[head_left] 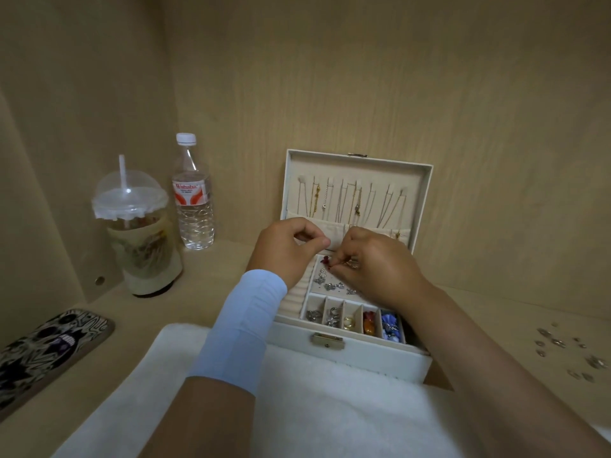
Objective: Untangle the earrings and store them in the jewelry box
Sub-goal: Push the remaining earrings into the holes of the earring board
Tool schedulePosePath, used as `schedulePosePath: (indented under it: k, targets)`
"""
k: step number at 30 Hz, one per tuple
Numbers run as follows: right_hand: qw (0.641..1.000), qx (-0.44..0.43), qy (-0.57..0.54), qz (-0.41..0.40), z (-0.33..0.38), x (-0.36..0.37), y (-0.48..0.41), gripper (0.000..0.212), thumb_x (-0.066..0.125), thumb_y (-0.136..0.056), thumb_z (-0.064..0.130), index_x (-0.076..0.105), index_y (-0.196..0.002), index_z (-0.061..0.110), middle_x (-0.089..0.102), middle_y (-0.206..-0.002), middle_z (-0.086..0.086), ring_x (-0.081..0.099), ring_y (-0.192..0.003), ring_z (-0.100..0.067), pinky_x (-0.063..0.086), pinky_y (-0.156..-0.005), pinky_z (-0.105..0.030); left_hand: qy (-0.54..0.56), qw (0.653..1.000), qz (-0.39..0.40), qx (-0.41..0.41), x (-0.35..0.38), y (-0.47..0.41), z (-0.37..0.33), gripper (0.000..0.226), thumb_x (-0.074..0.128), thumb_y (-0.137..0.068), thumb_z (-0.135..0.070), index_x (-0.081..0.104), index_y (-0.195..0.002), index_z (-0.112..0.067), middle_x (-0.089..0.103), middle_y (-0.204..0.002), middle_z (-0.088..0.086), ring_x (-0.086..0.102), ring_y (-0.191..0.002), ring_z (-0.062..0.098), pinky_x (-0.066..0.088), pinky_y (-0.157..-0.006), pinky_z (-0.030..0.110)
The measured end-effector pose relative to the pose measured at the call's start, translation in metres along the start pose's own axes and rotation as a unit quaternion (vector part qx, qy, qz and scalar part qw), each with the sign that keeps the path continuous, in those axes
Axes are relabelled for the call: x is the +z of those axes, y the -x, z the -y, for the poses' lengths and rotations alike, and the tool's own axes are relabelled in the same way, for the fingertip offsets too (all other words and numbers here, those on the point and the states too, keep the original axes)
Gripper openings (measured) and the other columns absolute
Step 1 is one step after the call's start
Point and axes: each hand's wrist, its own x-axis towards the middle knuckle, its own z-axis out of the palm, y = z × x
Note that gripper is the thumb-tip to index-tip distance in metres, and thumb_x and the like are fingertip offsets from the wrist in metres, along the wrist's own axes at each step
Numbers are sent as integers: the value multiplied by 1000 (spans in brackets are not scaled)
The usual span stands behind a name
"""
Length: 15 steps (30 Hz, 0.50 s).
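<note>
An open cream jewelry box [370, 353] stands in front of me, its lid upright with several thin necklaces hanging inside. Over its upper tray, my right hand [377, 262] pinches a small dark red earring [327, 260] at its fingertips. My left hand [287, 249], a light blue sleeve on its wrist, hovers just left with fingers curled and thumb meeting forefinger; whether it holds anything is unclear. Several silver stud earrings [330, 283] lie in the tray below. The front row of small compartments holds silver, gold, amber and blue pieces [368, 322].
A white towel [317, 401] lies under my forearms in front of the box. At the left stand a lidded drink cup with straw [139, 233] and a water bottle [193, 196]. A patterned phone case [46, 352] lies far left. Several small silver pieces [568, 352] are scattered at the right.
</note>
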Motion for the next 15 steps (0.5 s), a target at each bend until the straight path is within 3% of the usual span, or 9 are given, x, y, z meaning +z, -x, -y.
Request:
schedulePosePath:
  k: [4, 6, 10, 13, 15]
  targets:
    - [999, 3, -3, 35, -1, -5, -1, 4, 74, -87, 36, 75, -90, 34, 59, -90, 17, 56, -78, -4, 44, -64, -25, 33, 999, -10, -1, 2, -1, 2, 5, 77, -81, -22, 73, -78, -22, 68, -77, -15, 55, -72, -9, 38, -66, 1]
    - [998, 14, -15, 64, -2, -8, -1, 8, 70, -89, 37, 76, -94, 34, 59, -92, 17, 57, -82, -4, 48, -70, -28, 44, 999, -10, -9, 2, -2, 2, 5, 77, -82, -22, 74, -78, -23, 68, -77, -15, 56, -72, -7, 40, -68, 4]
    - [992, 47, -58, 106, -5, -12, -1, 21, 59, -95, 40, 77, -98, 30, 60, -94, 14, 57, -88, -6, 51, -81, -37, 91, 995, -4, -44, 2, -1, -3, 3, 75, -84, -23, 73, -82, -23, 71, -81, -6, 60, -66, 5, 52, -73, 25]
    - [981, 90, -151, 86, -11, -18, -4, 15, 60, -97, 33, 75, -97, 31, 61, -99, 14, 55, -89, -2, 46, -83, -31, 121, 991, 6, -64, 3, 2, -9, 3, 73, -85, -24, 73, -83, -23, 74, -85, -3, 61, -60, 7, 54, -72, 27]
    - [973, 112, -196, 36, -16, -26, -7, 11, 63, -96, 27, 73, -97, 31, 64, -101, 13, 55, -80, 1, 44, -78, -27, 127, 990, 8, -65, 4, 4, -13, 4, 73, -86, -26, 74, -83, -24, 72, -80, -7, 62, -62, 6, 54, -72, 26]
